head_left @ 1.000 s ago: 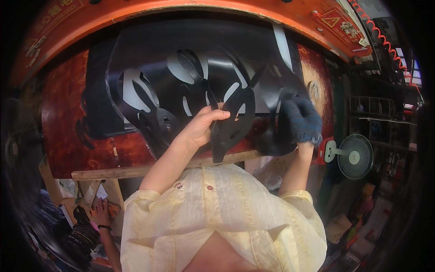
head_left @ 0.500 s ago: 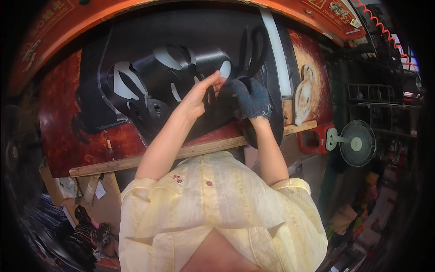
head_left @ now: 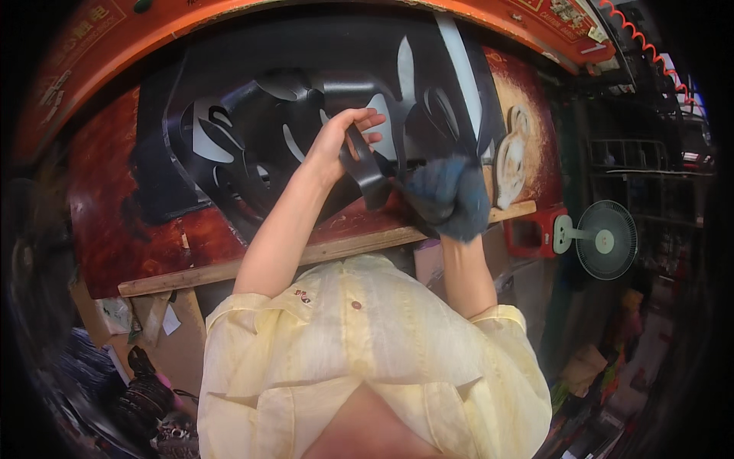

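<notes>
A black flexible sheet with curved, leaf-shaped cut-outs lies over the table. Bare and slightly curled, my left hand has a black cut strip between its fingers and palm, hanging toward the table's near edge. My right hand wears a blue-grey knit glove, partly smeared by motion. It is bunched closed just right of the strip, and dark material runs into its left side; its fingertips are hidden. Beyond the hands, a pale leaf-shaped opening shows in the sheet.
The reddish-brown table has a wooden strip along its near edge. A pale rounded template-like piece lies at the right. Beside the table stand a red stool and a fan. An orange machine beam spans the far side.
My right hand has moved nearer and rightward from the sheet. Black loops that stood above it are gone from there, and a pale leaf-shaped opening shows. The strip by my left hand now hangs visibly.
</notes>
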`<move>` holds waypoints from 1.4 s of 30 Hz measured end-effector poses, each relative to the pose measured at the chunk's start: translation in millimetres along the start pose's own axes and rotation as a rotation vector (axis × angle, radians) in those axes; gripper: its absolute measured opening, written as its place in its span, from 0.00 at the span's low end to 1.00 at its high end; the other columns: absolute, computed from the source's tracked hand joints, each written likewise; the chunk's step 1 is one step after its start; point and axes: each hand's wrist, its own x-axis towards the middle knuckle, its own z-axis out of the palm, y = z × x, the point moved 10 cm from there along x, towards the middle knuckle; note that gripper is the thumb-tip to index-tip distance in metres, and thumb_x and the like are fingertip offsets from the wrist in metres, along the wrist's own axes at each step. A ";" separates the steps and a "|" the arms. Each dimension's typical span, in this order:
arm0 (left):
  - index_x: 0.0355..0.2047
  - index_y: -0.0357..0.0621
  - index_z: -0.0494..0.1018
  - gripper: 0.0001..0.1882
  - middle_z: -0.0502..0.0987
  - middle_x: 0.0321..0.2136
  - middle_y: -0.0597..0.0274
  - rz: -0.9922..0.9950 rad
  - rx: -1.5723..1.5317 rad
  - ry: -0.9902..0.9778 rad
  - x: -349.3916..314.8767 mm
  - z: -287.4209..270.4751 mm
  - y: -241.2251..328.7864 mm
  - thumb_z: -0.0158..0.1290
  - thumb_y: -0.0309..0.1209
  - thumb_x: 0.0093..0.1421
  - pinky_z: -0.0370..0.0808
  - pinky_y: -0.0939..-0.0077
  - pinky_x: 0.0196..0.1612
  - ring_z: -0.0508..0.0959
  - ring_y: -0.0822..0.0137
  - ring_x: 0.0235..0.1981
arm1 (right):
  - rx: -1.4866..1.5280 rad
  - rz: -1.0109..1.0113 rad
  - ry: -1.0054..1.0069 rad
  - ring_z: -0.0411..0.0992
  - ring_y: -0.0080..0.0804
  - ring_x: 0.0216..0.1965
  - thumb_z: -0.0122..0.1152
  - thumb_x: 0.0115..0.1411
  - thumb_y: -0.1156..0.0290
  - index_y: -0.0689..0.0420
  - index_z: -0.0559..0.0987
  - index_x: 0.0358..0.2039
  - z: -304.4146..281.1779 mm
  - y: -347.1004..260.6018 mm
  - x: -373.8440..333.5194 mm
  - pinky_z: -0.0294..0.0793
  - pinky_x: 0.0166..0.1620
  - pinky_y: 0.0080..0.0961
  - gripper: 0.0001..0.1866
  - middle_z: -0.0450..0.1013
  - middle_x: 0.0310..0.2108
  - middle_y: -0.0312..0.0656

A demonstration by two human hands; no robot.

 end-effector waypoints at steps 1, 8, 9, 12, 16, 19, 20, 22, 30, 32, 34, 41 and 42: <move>0.46 0.38 0.72 0.22 0.80 0.40 0.56 0.037 -0.011 -0.159 -11.9 13.4 0.7 0.50 0.44 0.60 0.71 0.80 0.27 0.78 0.69 0.32 | 0.119 -0.014 -0.017 0.65 0.23 0.23 0.53 0.61 0.61 0.60 0.74 0.28 -5.1 0.9 1.5 0.65 0.28 0.20 0.14 0.70 0.23 0.37; 0.36 0.38 0.77 0.34 0.81 0.27 0.56 0.038 0.767 -0.243 -105.1 -9.0 35.8 0.35 0.57 0.66 0.62 0.90 0.17 0.76 0.74 0.18 | 0.103 0.033 0.323 0.71 0.39 0.36 0.50 0.65 0.55 0.57 0.75 0.34 -64.1 6.8 7.7 0.72 0.43 0.35 0.17 0.73 0.32 0.44; 0.32 0.39 0.78 0.32 0.80 0.22 0.58 0.091 0.902 -0.136 -108.0 -11.1 57.4 0.37 0.56 0.67 0.61 0.90 0.16 0.74 0.77 0.15 | 0.138 0.031 0.286 0.71 0.40 0.36 0.49 0.65 0.54 0.57 0.75 0.35 -58.1 9.2 8.1 0.72 0.43 0.37 0.17 0.73 0.32 0.44; 0.33 0.41 0.78 0.15 0.79 0.27 0.62 0.592 1.013 0.078 -121.7 24.3 130.2 0.49 0.40 0.64 0.70 0.82 0.25 0.77 0.74 0.24 | 0.214 0.056 0.138 0.71 0.41 0.35 0.49 0.65 0.53 0.56 0.75 0.34 -35.7 18.4 10.2 0.72 0.43 0.40 0.18 0.73 0.32 0.45; 0.48 0.50 0.73 0.22 0.73 0.51 0.63 1.171 1.703 -0.429 -116.1 127.2 91.3 0.53 0.25 0.50 0.73 0.66 0.45 0.72 0.57 0.45 | 0.145 0.051 0.172 0.65 0.36 0.27 0.45 0.66 0.50 0.54 0.70 0.29 -30.7 10.7 8.1 0.66 0.34 0.34 0.20 0.69 0.25 0.40; 0.34 0.48 0.76 0.11 0.77 0.36 0.61 0.589 2.041 -0.676 -57.3 104.6 41.6 0.50 0.38 0.56 0.72 0.62 0.44 0.73 0.58 0.43 | 0.112 -0.018 0.168 0.65 0.37 0.22 0.50 0.65 0.56 0.56 0.69 0.25 -21.0 -18.0 -1.8 0.68 0.29 0.32 0.18 0.65 0.20 0.39; 0.31 0.46 0.76 0.12 0.76 0.33 0.61 0.589 1.998 -0.656 -47.8 102.3 48.3 0.49 0.40 0.57 0.72 0.62 0.43 0.73 0.57 0.42 | 0.031 -0.008 0.199 0.64 0.36 0.21 0.49 0.65 0.57 0.57 0.68 0.24 -17.6 -26.0 -10.9 0.68 0.28 0.31 0.18 0.65 0.19 0.39; 0.29 0.46 0.76 0.15 0.77 0.30 0.60 0.476 1.941 -0.469 -19.6 89.4 72.7 0.48 0.43 0.60 0.72 0.59 0.40 0.75 0.55 0.39 | -0.074 -0.033 0.185 0.64 0.36 0.22 0.49 0.65 0.59 0.57 0.68 0.25 -2.3 -42.0 -27.6 0.68 0.29 0.30 0.17 0.65 0.20 0.39; 0.57 0.46 0.67 0.25 0.74 0.47 0.64 0.611 0.922 -0.378 -36.7 90.1 114.7 0.53 0.38 0.61 0.72 0.79 0.38 0.75 0.75 0.41 | -0.211 0.035 0.309 0.69 0.33 0.30 0.50 0.65 0.65 0.60 0.72 0.37 -15.3 -65.2 -10.4 0.72 0.36 0.27 0.11 0.70 0.29 0.41; 0.56 0.44 0.68 0.22 0.74 0.48 0.63 0.719 0.790 -0.277 -77.8 59.3 120.4 0.52 0.31 0.61 0.72 0.81 0.40 0.75 0.74 0.41 | -0.243 0.091 0.265 0.71 0.33 0.31 0.50 0.65 0.66 0.61 0.73 0.40 -7.8 -51.9 20.4 0.73 0.37 0.26 0.11 0.71 0.31 0.41; 0.53 0.41 0.70 0.18 0.76 0.44 0.61 0.805 0.584 -0.045 -133.5 0.0 134.6 0.50 0.26 0.62 0.73 0.82 0.39 0.77 0.74 0.40 | -0.205 0.185 0.178 0.72 0.32 0.33 0.50 0.65 0.68 0.62 0.74 0.43 17.4 -28.9 57.1 0.74 0.39 0.25 0.12 0.73 0.33 0.42; 0.49 0.41 0.72 0.15 0.78 0.39 0.64 0.673 0.241 0.487 -278.7 -202.1 85.1 0.52 0.33 0.64 0.72 0.84 0.34 0.76 0.77 0.35 | -0.590 0.251 -0.488 0.72 0.24 0.36 0.52 0.61 0.72 0.62 0.78 0.44 212.4 139.6 153.0 0.71 0.41 0.19 0.13 0.74 0.38 0.38; 0.49 0.41 0.72 0.15 0.78 0.39 0.64 0.679 0.255 0.559 -291.6 -230.1 83.2 0.52 0.33 0.64 0.72 0.84 0.34 0.76 0.78 0.35 | -0.568 0.218 -0.554 0.72 0.26 0.38 0.52 0.59 0.78 0.61 0.79 0.43 237.6 170.3 167.8 0.71 0.41 0.19 0.12 0.74 0.40 0.38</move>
